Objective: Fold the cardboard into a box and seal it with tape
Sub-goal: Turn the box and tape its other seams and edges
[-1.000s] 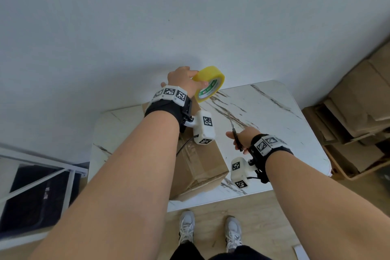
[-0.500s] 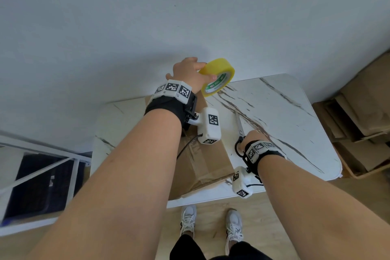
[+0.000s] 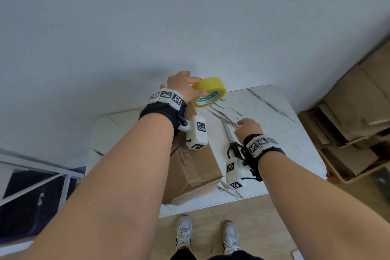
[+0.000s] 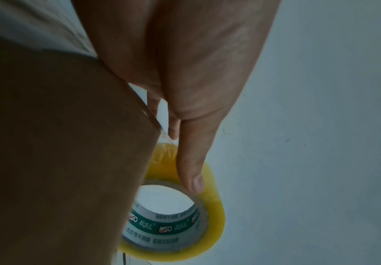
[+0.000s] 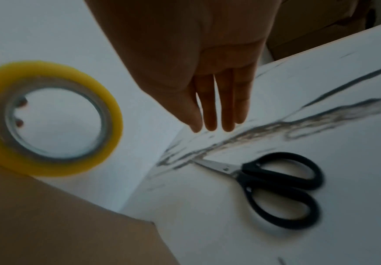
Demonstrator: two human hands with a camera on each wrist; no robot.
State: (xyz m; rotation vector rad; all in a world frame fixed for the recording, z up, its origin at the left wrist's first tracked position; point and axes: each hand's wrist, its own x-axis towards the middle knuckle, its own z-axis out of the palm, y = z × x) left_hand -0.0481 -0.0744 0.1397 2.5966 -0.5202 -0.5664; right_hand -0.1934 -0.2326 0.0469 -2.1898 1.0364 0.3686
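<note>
The desk (image 3: pixel 274 124) has a smooth, glossy white top with grey marble veins. On it, the box (image 3: pixel 196 169) is matt brown cardboard, and a strip of clear shiny tape runs over its top. The tape roll (image 3: pixel 209 91) above the desk's far edge is glossy translucent yellow plastic film on a printed paper core. Right of the box, the scissors (image 5: pixel 273 184) have bright metal blades and smooth black plastic handles. The floor (image 3: pixel 263 217) below the desk looks like pale matt wood.
</note>
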